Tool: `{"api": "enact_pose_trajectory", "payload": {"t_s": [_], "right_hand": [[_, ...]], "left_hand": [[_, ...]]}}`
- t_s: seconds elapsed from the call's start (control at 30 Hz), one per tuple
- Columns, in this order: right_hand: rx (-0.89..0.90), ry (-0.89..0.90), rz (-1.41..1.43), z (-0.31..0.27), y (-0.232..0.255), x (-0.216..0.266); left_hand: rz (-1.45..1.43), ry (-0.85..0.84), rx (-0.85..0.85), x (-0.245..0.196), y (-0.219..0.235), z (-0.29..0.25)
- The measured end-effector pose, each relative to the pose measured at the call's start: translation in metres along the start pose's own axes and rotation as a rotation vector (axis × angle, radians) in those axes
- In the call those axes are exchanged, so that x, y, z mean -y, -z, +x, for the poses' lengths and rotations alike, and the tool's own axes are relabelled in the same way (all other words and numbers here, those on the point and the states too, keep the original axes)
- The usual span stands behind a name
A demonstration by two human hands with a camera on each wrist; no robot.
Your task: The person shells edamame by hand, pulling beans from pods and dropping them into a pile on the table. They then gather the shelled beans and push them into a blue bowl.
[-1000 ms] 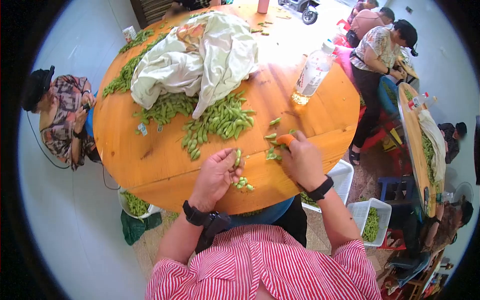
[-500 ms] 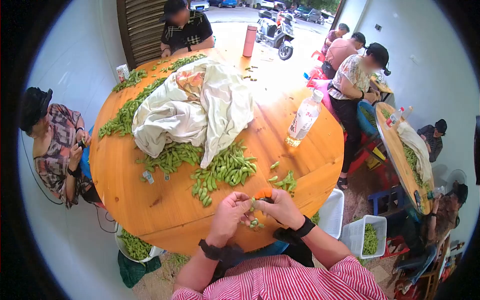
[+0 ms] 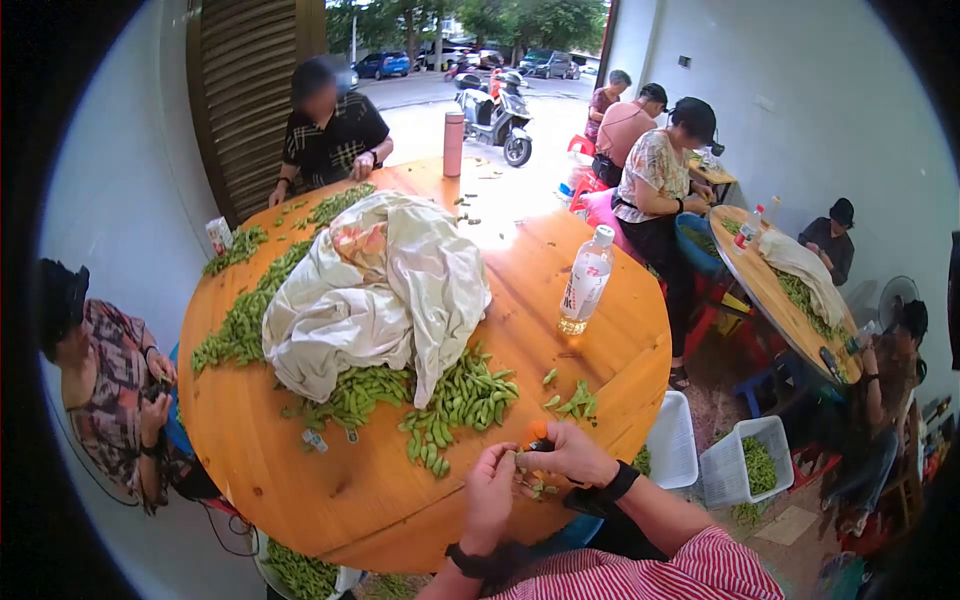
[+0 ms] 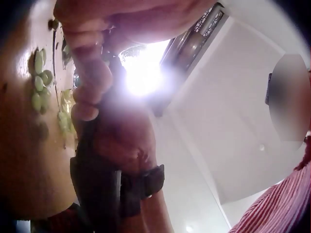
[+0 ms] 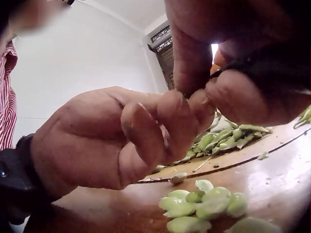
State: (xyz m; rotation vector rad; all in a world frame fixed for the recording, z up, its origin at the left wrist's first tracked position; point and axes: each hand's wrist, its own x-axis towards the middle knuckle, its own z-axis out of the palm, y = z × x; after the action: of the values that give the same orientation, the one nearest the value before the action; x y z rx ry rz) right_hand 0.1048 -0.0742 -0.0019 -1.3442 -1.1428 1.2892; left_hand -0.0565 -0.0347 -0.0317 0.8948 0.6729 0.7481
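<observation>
Both hands meet low over the near edge of the round wooden table [image 3: 420, 530]. My left hand [image 3: 488, 500] has its fingers curled in a pinch on a soybean pod, mostly hidden behind the fingertips. Against those fingertips my right hand [image 3: 578, 458] brings its thumb, gripping a dark tool [image 3: 541, 446] between thumb and index finger; its exact kind I cannot tell. An orange cover [image 3: 539, 430] shows at the right index finger. Just below the hands lie several shelled green beans [image 5: 204, 204]. A heap of pods [image 3: 465, 400] sits farther in.
A crumpled pale cloth [image 3: 370, 300] covers more pods at mid-table. A drink bottle [image 3: 585, 280] stands right, a pink flask [image 3: 453, 145] at the back. A few pods [image 3: 578, 402] lie near the right hand. White baskets [image 3: 745, 460] are on the floor; people sit around.
The right hand has come from the loose pods at the right to the left hand, and the two have stayed together since. The head view has tilted up, showing more of the street.
</observation>
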Motion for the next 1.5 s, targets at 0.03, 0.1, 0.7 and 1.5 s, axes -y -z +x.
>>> {"api": "enact_pose_trajectory", "payload": {"t_s": [0.03,0.1,0.7,1.5], "right_hand": [[-0.010,-0.019,-0.020,-0.003,-0.003,0.005],[-0.027,-0.034,-0.039,-0.006,-0.006,0.007],[-0.262,0.169,-0.670,-0.013,-0.020,0.022],[-0.292,0.103,-0.562,-0.019,-0.003,0.004]], "left_hand": [[0.014,-0.025,0.004,0.001,0.000,0.000],[0.007,-0.044,0.006,0.003,0.000,-0.001],[0.106,-0.155,-0.088,0.008,0.001,0.000],[0.448,-0.180,-0.053,0.004,-0.005,-0.007]]}}
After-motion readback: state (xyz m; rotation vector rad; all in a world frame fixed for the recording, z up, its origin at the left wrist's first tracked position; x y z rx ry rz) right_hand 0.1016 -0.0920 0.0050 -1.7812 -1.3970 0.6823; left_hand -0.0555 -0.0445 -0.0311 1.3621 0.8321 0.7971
